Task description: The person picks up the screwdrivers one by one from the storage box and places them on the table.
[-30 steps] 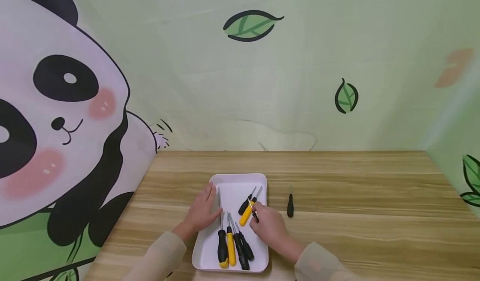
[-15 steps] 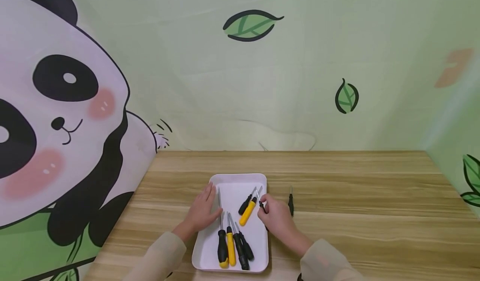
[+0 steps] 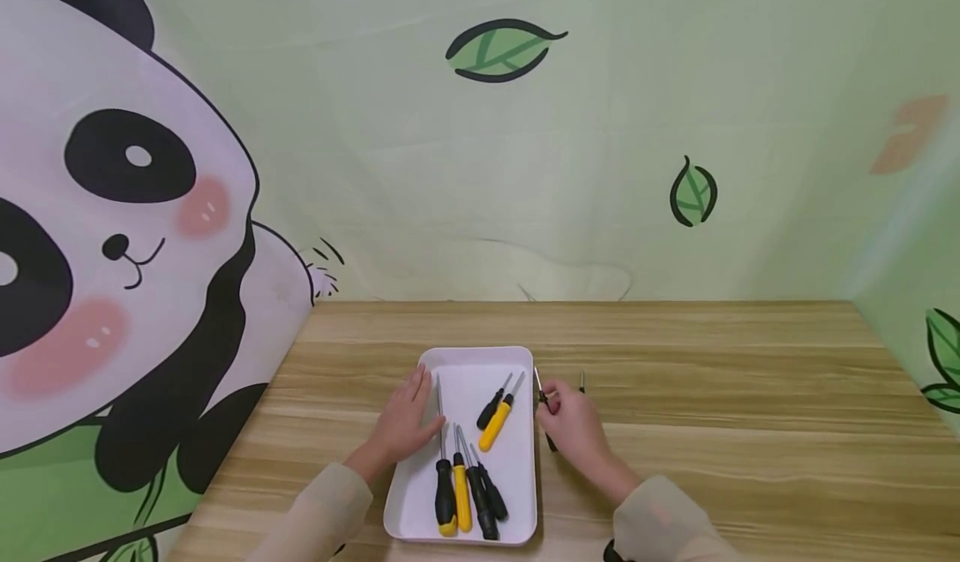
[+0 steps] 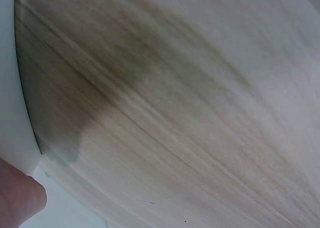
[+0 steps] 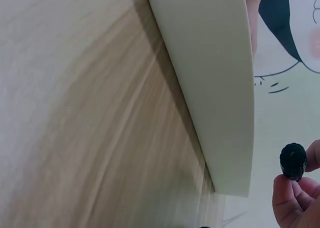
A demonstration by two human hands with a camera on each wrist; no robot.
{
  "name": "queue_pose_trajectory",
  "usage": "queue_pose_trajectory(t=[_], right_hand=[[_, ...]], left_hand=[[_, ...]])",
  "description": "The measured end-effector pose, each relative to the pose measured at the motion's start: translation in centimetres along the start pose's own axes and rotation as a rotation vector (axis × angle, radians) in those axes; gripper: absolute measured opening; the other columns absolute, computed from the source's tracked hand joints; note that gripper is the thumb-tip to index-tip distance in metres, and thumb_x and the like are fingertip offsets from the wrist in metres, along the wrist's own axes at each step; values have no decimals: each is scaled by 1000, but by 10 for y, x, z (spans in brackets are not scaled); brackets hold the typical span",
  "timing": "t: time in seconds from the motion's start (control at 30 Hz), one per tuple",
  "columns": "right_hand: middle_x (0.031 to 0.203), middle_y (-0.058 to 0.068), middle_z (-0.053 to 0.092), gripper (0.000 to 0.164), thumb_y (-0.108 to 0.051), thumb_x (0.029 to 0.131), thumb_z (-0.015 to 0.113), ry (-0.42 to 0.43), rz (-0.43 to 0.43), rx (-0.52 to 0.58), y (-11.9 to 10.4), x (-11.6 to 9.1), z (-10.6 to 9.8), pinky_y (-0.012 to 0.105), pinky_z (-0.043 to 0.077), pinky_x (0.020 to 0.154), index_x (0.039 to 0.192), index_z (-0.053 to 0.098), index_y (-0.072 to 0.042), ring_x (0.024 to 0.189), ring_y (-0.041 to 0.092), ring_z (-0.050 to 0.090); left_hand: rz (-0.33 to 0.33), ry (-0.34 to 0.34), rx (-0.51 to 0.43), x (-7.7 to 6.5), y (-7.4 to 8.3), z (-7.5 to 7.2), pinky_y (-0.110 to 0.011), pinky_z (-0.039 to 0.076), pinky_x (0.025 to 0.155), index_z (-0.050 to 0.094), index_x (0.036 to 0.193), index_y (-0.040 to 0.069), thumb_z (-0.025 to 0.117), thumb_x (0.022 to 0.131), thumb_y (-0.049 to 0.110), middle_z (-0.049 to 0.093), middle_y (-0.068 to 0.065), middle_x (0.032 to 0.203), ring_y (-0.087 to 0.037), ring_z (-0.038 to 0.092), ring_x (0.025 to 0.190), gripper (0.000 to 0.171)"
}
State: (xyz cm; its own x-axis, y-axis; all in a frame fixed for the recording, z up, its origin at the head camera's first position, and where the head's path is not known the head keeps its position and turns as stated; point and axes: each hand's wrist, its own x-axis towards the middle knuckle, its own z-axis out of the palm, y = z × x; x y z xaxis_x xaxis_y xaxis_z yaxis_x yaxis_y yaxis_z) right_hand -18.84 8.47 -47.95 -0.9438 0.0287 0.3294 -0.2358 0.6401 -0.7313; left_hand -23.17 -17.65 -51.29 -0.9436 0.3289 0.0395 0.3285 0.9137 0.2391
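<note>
Screwdriver [image 5: 293, 160], round-handled, pinched in right hand [image 3: 579, 430], left hand [image 3: 405, 420] straight-fingered against smooth tray [image 3: 412, 495]

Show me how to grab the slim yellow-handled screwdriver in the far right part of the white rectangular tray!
I'd pinch the yellow-handled screwdriver by the near end of its thick handle, coming from above and the right. It lies flat and slanted, thin metal shaft pointing away, and that near end sticks out past the small black-handled screwdriver close on its left.
</note>
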Motion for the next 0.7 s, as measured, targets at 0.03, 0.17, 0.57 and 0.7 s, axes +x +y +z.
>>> queue_pose_trajectory(t=[0.03, 0.17, 0.57, 0.7], right_hand=[[57, 0, 54, 16, 0, 70, 58, 0, 9, 6, 1, 0, -1, 17, 38, 47, 86, 60, 1, 49, 4, 42], [62, 3, 58, 18, 0, 72, 57, -17, 61, 29, 6, 3, -4, 17, 40, 48, 90, 59, 1, 53, 6, 48], [67, 7, 58, 18, 3, 71, 55, -17, 196, 160, 27, 11, -11, 20, 41, 53, 89, 60, 2, 58, 9, 49], [69, 9, 59, 20, 1, 71, 55, -26, 264, 206, 35, 14, -13, 19, 41, 54, 90, 60, 3, 59, 7, 49]], left_hand=[[-4, -3, 0, 0, 0, 0, -46, 22, 107, 23, 139, -1, 53, 83, 38, 14, -15, 148, -31, 19, 134, 74], [-12, -6, -6, 0, 0, 0, -46, 22, 107, 22, 139, -1, 53, 83, 38, 14, -14, 148, -30, 18, 134, 74], [-16, -14, 2, 1, -1, 1, -45, 21, 107, 21, 139, 0, 52, 84, 39, 12, -14, 148, -30, 17, 135, 74], [-9, -10, 0, 1, -1, 1, -45, 22, 107, 22, 139, 0, 52, 84, 39, 13, -14, 148, -30, 17, 135, 74]])
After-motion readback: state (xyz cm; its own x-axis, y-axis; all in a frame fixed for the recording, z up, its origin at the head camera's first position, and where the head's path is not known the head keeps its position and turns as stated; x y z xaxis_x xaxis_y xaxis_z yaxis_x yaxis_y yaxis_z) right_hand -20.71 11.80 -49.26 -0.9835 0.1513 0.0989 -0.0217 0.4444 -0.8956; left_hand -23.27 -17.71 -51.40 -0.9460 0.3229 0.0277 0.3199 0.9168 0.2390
